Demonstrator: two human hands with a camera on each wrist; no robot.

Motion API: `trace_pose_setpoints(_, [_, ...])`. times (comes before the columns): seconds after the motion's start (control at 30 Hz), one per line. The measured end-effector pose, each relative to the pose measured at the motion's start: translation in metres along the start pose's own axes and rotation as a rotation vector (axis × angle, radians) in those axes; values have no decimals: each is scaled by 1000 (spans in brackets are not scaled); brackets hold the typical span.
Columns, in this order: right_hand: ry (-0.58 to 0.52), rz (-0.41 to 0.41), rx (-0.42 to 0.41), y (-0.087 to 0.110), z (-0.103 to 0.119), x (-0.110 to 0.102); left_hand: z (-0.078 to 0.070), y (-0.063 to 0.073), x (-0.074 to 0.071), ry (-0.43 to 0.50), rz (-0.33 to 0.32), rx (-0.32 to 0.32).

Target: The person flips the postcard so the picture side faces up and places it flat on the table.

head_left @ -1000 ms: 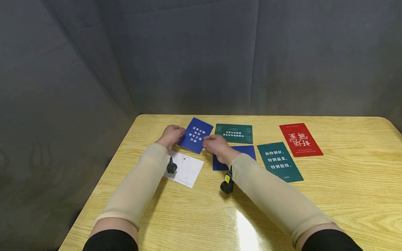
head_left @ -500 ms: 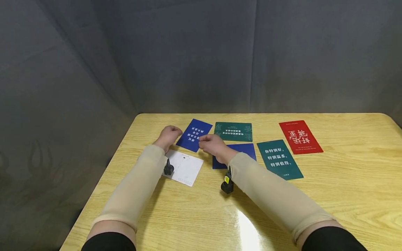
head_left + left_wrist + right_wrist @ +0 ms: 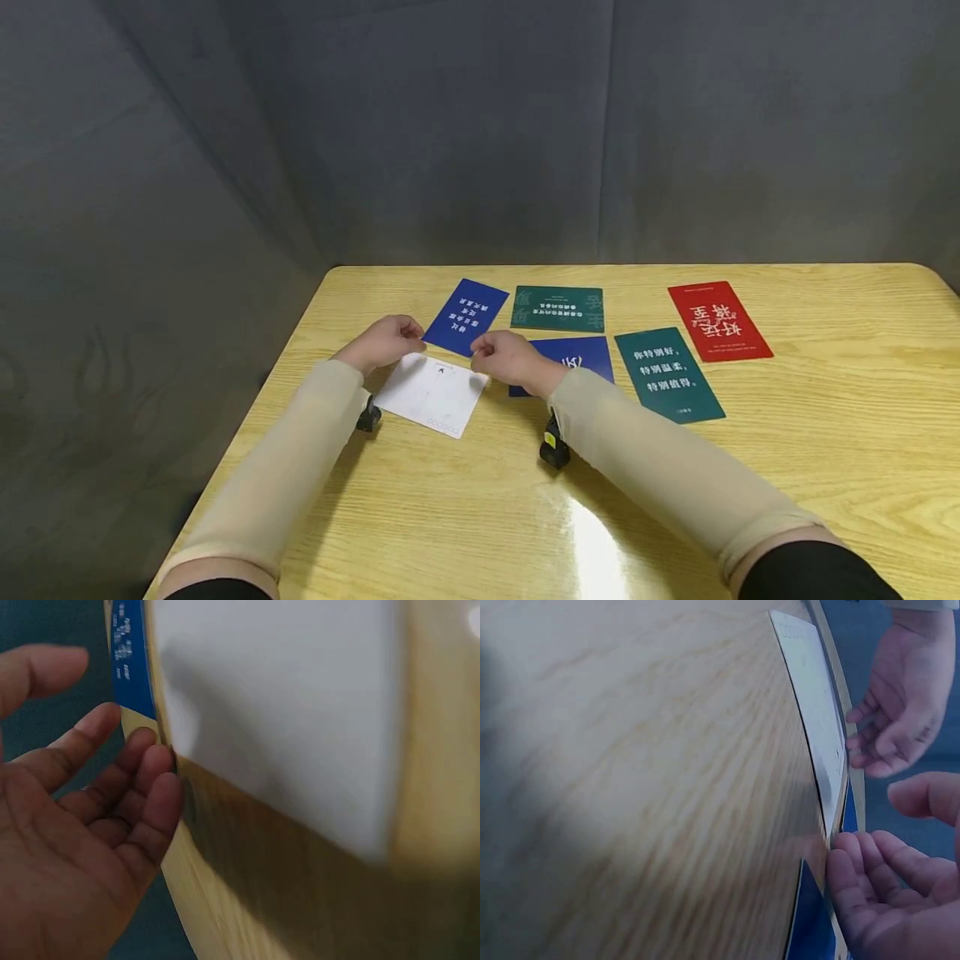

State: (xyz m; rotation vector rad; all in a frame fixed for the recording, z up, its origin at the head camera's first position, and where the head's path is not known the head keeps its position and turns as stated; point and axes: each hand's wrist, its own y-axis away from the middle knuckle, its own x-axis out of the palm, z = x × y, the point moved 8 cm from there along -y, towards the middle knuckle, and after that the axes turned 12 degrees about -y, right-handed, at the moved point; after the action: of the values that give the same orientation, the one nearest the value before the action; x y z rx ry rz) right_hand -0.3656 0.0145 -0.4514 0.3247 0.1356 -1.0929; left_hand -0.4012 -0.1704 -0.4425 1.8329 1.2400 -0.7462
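A white postcard [image 3: 435, 398] lies face-down-looking, with small print and a row of circles, on the table's left part. At its far left corner is my left hand [image 3: 384, 342], palm inward, thumb apart from the loosely bent fingers [image 3: 161, 806]. My right hand [image 3: 512, 358] hovers by the far right corner, its thumb [image 3: 922, 795] also spread from the bent fingers. Just beyond lies a blue card [image 3: 468, 315] with white characters; my fingertips are near its two nearer corners. Under the right wrist, a second blue card [image 3: 596, 354] is partly hidden.
One green card [image 3: 557, 308] lies sideways behind the second blue card. Farther right are another green card [image 3: 669, 377] and a red card [image 3: 722, 323]. The wooden table [image 3: 450, 517] ends against a grey cloth [image 3: 465, 142] at the back and left.
My left hand has left the first blue card's left edge and come nearer, to the white postcard's corner. The right hand has come slightly nearer too. That blue card has shifted a little.
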Motion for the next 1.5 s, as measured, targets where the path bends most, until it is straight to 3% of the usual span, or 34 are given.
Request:
trace_pose_setpoints(0.17, [199,37,-54,4,6,6,11,13,3,-84,52,37])
trace_pose_setpoints(0.3, [353,31,-124,6,11,8,8,19,8,-229,120,88])
trace_pose_setpoints(0.53, [461,66,-211,9,16,23,3,35,14,-452,237,93])
trace_pose_setpoints(0.77, [545,39,-116,10,12,28,-3,36,16,-573,210,123])
trace_pose_setpoints(0.97, [527,37,-59,11,8,29,-11,36,17,-646,195,185])
trace_pose_setpoints(1.13, [552,42,-34,11,10,28,-10,36,15,-661,192,177])
trace_pose_setpoints(1.37, [732,70,-28,18,17,36,-10,31,19,-754,208,191])
trace_pose_setpoints(1.5, [725,78,-15,18,18,37,-8,31,18,-745,197,174])
